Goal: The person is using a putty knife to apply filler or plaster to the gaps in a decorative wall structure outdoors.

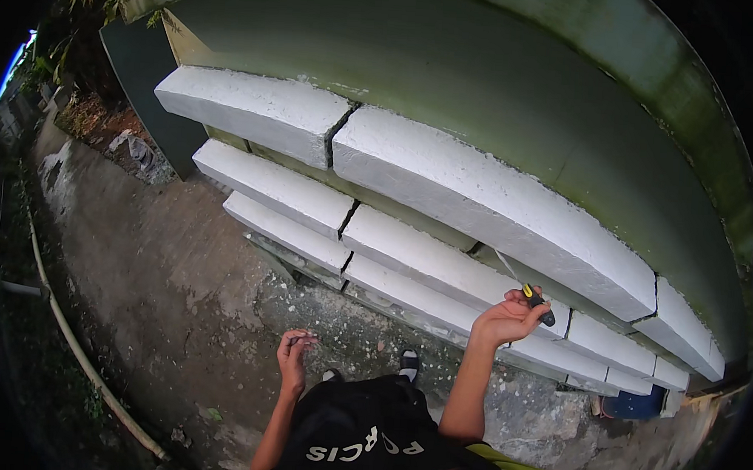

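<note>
My right hand point(506, 320) grips the black-and-yellow handle point(539, 310) of a tool whose thin metal shaft point(505, 263) reaches up to the gap beneath the upper white block point(489, 190). My left hand point(294, 354) hangs lower, left of the blocks and over the ground, fingers curled around something small and dark that I cannot make out. Three stepped rows of white blocks with rough edges and dark joints run along the green wall point(488, 62); the middle row point(418, 246) and lower row point(283, 230) lie nearer me.
My feet point(409, 360) stand on speckled, stained concrete point(152, 283). A long pale pipe point(73, 342) runs along the left edge near plants. A dark panel point(136, 103) stands at the back left, and a blue container point(632, 404) sits under the blocks at the right.
</note>
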The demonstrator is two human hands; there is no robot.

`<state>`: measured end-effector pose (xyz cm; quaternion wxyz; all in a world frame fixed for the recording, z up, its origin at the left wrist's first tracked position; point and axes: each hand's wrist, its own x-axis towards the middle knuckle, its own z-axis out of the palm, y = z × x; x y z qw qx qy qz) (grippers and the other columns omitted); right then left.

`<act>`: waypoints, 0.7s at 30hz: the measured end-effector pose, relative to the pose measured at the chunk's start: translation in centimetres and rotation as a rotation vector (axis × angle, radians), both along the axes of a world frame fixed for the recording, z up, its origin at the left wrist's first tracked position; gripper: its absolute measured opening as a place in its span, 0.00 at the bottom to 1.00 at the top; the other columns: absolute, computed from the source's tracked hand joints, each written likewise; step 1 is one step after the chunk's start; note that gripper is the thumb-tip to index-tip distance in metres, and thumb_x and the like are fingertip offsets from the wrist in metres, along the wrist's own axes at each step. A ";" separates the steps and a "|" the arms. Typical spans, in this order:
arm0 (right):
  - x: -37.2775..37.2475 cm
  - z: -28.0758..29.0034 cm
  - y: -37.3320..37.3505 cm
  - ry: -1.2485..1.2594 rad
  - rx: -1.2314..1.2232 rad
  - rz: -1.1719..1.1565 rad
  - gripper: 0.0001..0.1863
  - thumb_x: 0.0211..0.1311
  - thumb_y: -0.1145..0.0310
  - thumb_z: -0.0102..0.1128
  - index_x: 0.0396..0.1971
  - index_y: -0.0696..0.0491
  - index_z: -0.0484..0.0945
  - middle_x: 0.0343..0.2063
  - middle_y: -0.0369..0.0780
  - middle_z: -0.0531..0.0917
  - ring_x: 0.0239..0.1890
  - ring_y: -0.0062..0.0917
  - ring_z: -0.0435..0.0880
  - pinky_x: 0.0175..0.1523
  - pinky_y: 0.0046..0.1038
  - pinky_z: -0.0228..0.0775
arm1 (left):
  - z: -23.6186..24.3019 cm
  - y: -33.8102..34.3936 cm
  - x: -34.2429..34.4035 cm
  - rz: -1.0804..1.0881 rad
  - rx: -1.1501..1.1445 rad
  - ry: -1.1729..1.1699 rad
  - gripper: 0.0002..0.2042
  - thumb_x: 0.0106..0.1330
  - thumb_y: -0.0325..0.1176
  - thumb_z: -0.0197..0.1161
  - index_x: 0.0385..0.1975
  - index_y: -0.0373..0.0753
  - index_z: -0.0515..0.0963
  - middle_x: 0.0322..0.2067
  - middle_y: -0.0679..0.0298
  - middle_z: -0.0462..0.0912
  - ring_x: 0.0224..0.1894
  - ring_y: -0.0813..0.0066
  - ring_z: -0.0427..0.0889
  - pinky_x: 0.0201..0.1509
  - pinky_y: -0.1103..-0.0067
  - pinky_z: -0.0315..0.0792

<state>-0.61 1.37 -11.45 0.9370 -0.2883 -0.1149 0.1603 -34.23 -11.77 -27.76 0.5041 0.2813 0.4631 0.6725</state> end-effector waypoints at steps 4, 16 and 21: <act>-1.8 -1.0 0.8 0.040 0.049 0.037 0.19 0.75 0.50 0.47 0.45 0.53 0.69 0.39 0.38 0.80 0.24 0.17 0.74 0.29 0.21 0.65 | 0.2 -0.3 -1.9 0.006 -0.014 0.015 0.06 0.70 0.27 0.52 0.41 0.36 0.73 0.44 0.59 0.78 0.42 0.71 0.81 0.44 0.78 0.73; -7.3 -0.6 2.8 -0.007 0.033 0.017 0.19 0.76 0.51 0.44 0.41 0.54 0.70 0.34 0.37 0.81 0.25 0.18 0.74 0.30 0.22 0.65 | -0.7 -0.7 -8.0 -0.003 -0.002 0.041 0.05 0.71 0.26 0.52 0.41 0.35 0.74 0.44 0.59 0.79 0.43 0.71 0.81 0.45 0.77 0.72; -13.8 0.6 5.4 0.055 0.032 0.101 0.17 0.75 0.51 0.47 0.42 0.53 0.66 0.38 0.39 0.80 0.26 0.20 0.76 0.30 0.24 0.67 | -0.6 -0.2 -8.2 -0.032 -0.013 0.050 0.06 0.70 0.28 0.52 0.42 0.37 0.74 0.45 0.61 0.78 0.42 0.72 0.81 0.44 0.79 0.71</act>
